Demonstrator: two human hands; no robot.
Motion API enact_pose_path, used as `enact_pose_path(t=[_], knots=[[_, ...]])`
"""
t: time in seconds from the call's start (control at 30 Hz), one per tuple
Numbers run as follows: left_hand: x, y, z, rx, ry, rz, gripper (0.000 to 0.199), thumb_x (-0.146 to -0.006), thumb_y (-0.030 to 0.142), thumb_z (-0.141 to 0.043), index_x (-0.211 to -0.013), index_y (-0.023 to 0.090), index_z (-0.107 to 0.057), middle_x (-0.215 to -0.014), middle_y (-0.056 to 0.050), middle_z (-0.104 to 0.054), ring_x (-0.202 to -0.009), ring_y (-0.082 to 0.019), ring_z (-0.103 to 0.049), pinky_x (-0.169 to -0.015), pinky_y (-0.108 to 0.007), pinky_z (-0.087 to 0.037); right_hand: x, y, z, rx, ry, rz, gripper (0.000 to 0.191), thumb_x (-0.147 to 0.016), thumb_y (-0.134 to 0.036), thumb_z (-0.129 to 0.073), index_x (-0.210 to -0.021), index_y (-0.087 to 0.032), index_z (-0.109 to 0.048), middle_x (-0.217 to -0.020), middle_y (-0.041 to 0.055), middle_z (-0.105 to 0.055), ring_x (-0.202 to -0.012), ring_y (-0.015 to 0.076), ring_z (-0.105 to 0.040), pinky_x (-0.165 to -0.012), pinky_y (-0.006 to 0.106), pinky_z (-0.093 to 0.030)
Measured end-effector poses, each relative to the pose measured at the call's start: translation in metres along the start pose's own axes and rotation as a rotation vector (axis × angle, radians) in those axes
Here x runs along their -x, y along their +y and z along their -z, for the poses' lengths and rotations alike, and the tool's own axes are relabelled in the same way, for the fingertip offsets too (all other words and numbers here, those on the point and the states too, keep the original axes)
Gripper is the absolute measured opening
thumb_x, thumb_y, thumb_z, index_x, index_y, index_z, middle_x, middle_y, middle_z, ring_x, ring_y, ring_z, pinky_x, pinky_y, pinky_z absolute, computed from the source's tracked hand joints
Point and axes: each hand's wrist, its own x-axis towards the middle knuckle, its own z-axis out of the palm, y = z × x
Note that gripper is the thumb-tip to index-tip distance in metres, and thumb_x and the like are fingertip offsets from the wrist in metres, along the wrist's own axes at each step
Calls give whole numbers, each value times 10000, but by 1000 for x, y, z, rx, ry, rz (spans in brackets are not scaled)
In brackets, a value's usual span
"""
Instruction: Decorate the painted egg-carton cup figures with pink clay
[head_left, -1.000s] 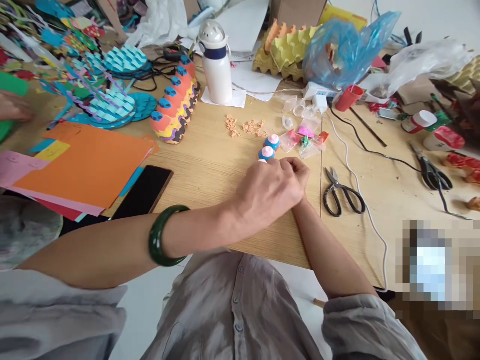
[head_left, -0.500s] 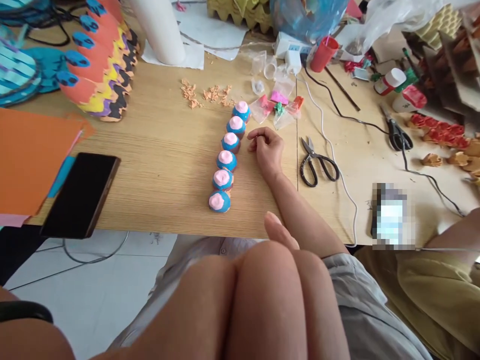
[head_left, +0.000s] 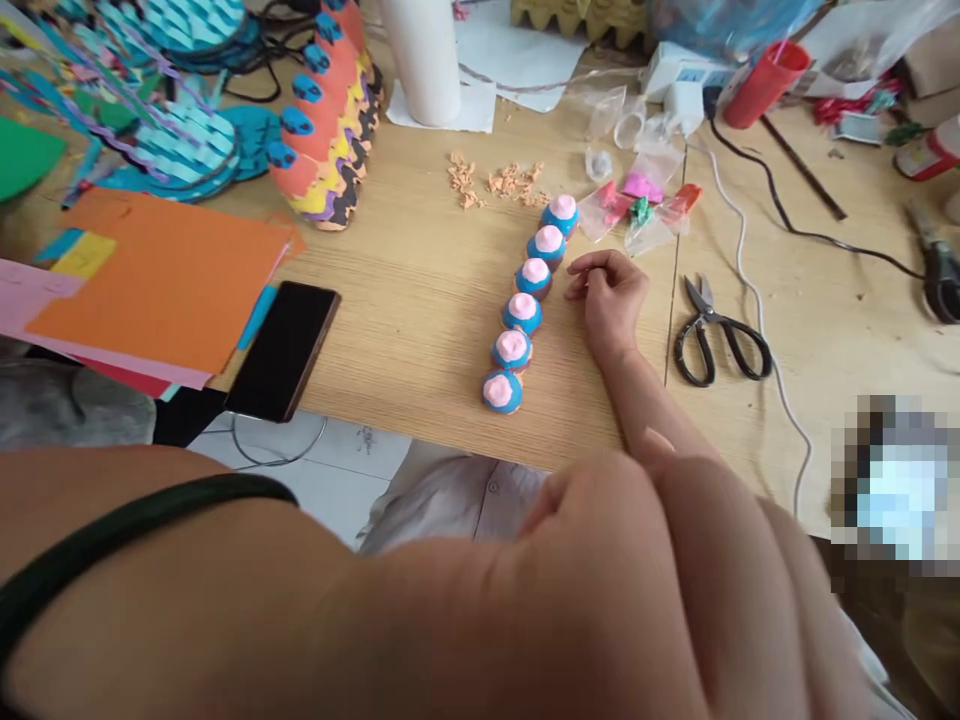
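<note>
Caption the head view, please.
Right hand rests beside a row of six pink-topped blue domes; left hand looms near the camera.

A dark phone [head_left: 285, 350] lies at nine o'clock on the surface [head_left: 405, 300], orange paper [head_left: 165, 290] just beside it toward ten. A white bottle [head_left: 424, 65] stands near twelve, its top out of view; a red cylinder [head_left: 769, 85] sits at two.

Six rounded blue domes [head_left: 532, 320], each topped with a pink cap [head_left: 522, 306], stand upright in a close, slanting row on the table [head_left: 420, 310], the nearest by its front edge, the farthest farther right.
</note>
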Motion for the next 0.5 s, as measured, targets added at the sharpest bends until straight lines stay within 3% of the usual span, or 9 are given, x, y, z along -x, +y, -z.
enact_pose_path(t=[0.17, 0.27, 0.33, 0.5], knots=[[-59, -31, 20, -1, 66, 34, 455, -971, 518, -554, -1328, 238, -590, -832, 5, -678, -1012, -218, -672, -799, -266, -466, 1, -6, -1, -14, 6, -44, 330, -795, 32, -393, -694, -196, -609, -574, -62, -567, -464, 68, -526, -499, 217, -430], [-81, -50, 24, -236, -46, -4, 577, -828, 582, -723, -1293, 248, -647, -792, 10, -667, -900, -224, -673, -764, -274, -428, 1, -10, -3, -40, 23, -66, 348, -742, 47, -372, -669, -189, -618, -566, -63, -579, -447, 70, -534, -482, 215, -426], [-85, -65, 20, -378, -98, 58, 683, -768, 614, -763, -1336, 257, -635, -739, 15, -652, -774, -206, -659, -704, -279, -402, 2, -11, -4, -49, 22, -68, 346, -728, 40, -373, -668, -188, -627, -560, -67, -582, -443, 70, -539, -481, 212, -425], [-75, -90, -2, -362, -184, 166, 727, -762, 662, -720, -1348, 256, -577, -699, 48, -611, -645, -163, -604, -603, -273, -346, 4, -13, -2, -36, -2, -57, 331, -726, 13, -383, -680, -194, -636, -556, -67, -595, -445, 69, -542, -484, 209, -432]])
